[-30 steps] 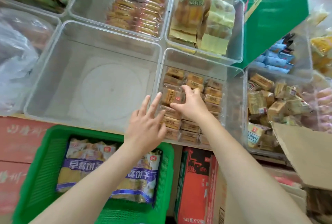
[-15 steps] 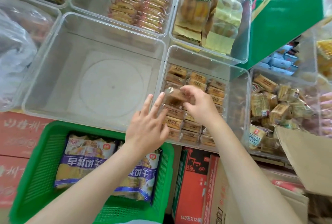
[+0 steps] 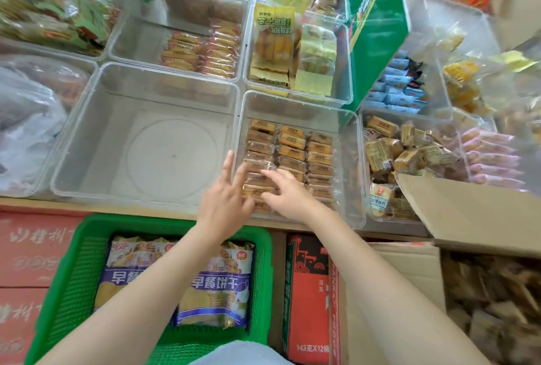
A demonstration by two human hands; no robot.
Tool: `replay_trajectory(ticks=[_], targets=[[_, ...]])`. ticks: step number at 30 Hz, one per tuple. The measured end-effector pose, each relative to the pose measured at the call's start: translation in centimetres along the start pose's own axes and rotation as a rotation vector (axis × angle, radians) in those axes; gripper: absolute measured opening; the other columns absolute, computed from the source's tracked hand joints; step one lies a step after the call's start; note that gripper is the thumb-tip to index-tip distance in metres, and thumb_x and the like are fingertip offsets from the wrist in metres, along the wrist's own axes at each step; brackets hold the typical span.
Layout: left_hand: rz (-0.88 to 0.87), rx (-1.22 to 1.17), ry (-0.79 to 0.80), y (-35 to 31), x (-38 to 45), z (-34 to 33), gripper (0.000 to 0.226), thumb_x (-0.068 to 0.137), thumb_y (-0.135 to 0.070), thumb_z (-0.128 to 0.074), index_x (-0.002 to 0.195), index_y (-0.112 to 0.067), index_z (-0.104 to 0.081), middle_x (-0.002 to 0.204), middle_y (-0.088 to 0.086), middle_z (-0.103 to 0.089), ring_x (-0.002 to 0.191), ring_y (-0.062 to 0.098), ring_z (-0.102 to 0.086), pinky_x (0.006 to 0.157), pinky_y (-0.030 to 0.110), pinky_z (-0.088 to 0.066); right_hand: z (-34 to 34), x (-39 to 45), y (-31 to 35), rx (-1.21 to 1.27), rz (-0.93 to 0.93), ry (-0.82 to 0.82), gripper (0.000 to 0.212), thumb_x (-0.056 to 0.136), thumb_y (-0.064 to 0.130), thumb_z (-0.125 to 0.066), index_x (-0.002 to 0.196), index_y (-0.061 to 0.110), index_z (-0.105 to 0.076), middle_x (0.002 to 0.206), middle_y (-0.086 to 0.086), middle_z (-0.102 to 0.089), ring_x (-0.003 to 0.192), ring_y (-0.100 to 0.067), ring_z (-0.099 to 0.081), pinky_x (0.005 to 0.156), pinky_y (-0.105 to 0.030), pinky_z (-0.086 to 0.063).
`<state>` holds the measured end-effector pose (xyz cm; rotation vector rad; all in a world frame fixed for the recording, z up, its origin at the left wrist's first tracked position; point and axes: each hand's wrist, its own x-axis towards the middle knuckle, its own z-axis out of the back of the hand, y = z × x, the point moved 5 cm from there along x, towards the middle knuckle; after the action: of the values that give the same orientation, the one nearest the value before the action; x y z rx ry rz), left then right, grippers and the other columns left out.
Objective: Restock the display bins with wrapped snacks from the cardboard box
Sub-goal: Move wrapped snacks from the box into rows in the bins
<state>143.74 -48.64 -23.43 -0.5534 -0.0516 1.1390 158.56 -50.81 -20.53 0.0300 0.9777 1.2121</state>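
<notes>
Small brown wrapped snacks lie in three neat rows inside a clear plastic display bin on the counter. The right hand rests on the near packets, fingers bent down onto them; whether it grips one cannot be told. The left hand is spread, fingers apart, at the bin's left wall, holding nothing. To the left sits an empty clear plastic bin. To the right, an open brown cardboard box with loose snacks inside stands below the counter edge. A green plastic mesh basket holding purple biscuit bags sits under the left forearm.
</notes>
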Motion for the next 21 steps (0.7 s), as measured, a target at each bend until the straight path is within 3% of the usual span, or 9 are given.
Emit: replay_trajectory(ticks=[2,3,5,7,10,14,17,19,21], targets=[[0.070,-0.033,0.021,-0.4,-1.4,-0.1,0.069,0.102,-0.043,-0.039,0.160,-0.021,-0.010,0.167,0.008,0.017,0.118,0.027,-0.061,0.076,0.032,-0.053,1.1,-2.1,0.2,0.059,0.034,-0.065,0.056,0.101,0.027,-0.051,0.155,0.026,-0.035,0.163,-0.002,-0.024,0.147,-0.023,-0.030,0.115,-0.039,-0.029],[0.106,-0.034,0.019,-0.6,-2.2,-0.1,0.070,0.102,-0.044,-0.039,0.161,-0.020,-0.009,0.167,0.011,0.016,0.126,0.031,-0.056,0.084,0.035,-0.052,1.9,-3.5,0.3,0.066,0.055,-0.100,0.052,0.101,0.025,-0.051,0.152,0.022,-0.041,0.160,-0.003,-0.030,0.144,-0.022,-0.035,0.114,-0.039,-0.031],[0.119,0.037,-0.024,-2.0,-4.1,0.5,0.074,0.102,-0.048,-0.040,0.161,-0.017,-0.009,0.167,0.015,0.012,0.149,0.035,-0.025,0.114,0.046,-0.035,3.6,-6.9,0.6,0.080,0.130,-0.192,0.041,0.100,0.025,-0.050,0.140,0.019,-0.055,0.146,-0.003,-0.046,0.131,-0.019,-0.048,0.110,-0.037,-0.039],[0.057,0.014,-0.076,-5.1,-6.0,1.0,0.074,0.101,-0.049,-0.045,0.161,-0.017,-0.015,0.168,0.012,0.008,0.155,0.031,-0.004,0.124,0.047,-0.014,5.5,-11.7,0.5,0.129,0.249,-0.332,0.029,0.101,0.023,-0.051,0.124,0.018,-0.067,0.124,0.000,-0.063,0.111,-0.012,-0.059,0.098,-0.034,-0.049],[-0.030,-0.212,-0.054,-12.6,-9.5,0.7,0.065,0.101,-0.043,-0.051,0.156,-0.020,-0.027,0.168,0.005,-0.004,0.154,0.025,-0.008,0.123,0.047,-0.019,8.4,-20.6,-2.5,0.272,0.352,-0.653,0.019,0.100,0.013,-0.054,0.104,0.014,-0.072,0.091,0.009,-0.068,0.078,0.001,-0.062,0.072,-0.016,-0.049],[-0.207,-0.506,0.014,-23.7,-15.1,-1.0,0.057,0.099,-0.039,-0.057,0.150,-0.023,-0.038,0.158,0.000,-0.028,0.147,0.021,-0.028,0.119,0.045,-0.030,10.3,-29.2,-12.3,0.373,0.210,-1.004,0.019,0.096,0.014,-0.052,0.096,0.016,-0.071,0.076,0.016,-0.063,0.069,-0.003,-0.060,0.068,-0.023,-0.051],[-0.189,-0.532,0.098,-29.0,-18.0,-4.0,0.073,0.096,-0.041,-0.061,0.157,-0.030,-0.022,0.166,-0.006,-0.010,0.153,0.017,-0.013,0.124,0.041,-0.020,9.7,-30.6,-20.3,0.211,-0.075,-0.924,0.020,0.099,0.018,-0.049,0.098,0.017,-0.069,0.087,0.005,-0.065,0.081,-0.015,-0.062,0.072,-0.029,-0.049],[-0.187,-0.477,0.105,-30.5,-19.2,-5.9,0.074,0.095,-0.034,-0.060,0.156,-0.039,-0.018,0.167,-0.013,0.007,0.153,0.019,-0.011,0.119,0.037,-0.027,7.8,-30.2,-24.6,0.024,-0.234,-0.691,0.026,0.101,0.021,-0.047,0.116,0.021,-0.068,0.113,-0.004,-0.063,0.105,-0.024,-0.061,0.082,-0.033,-0.051],[-0.161,-0.473,0.073,-30.7,-19.9,-6.6,0.064,0.097,-0.026,-0.052,0.152,-0.044,-0.025,0.167,-0.016,0.006,0.151,0.020,-0.018,0.102,0.029,-0.033,5.2,-29.1,-27.9,-0.058,-0.310,-0.387,0.045,0.102,0.015,-0.044,0.143,0.029,-0.053,0.144,-0.012,-0.045,0.128,-0.033,-0.050,0.090,-0.037,-0.052]])
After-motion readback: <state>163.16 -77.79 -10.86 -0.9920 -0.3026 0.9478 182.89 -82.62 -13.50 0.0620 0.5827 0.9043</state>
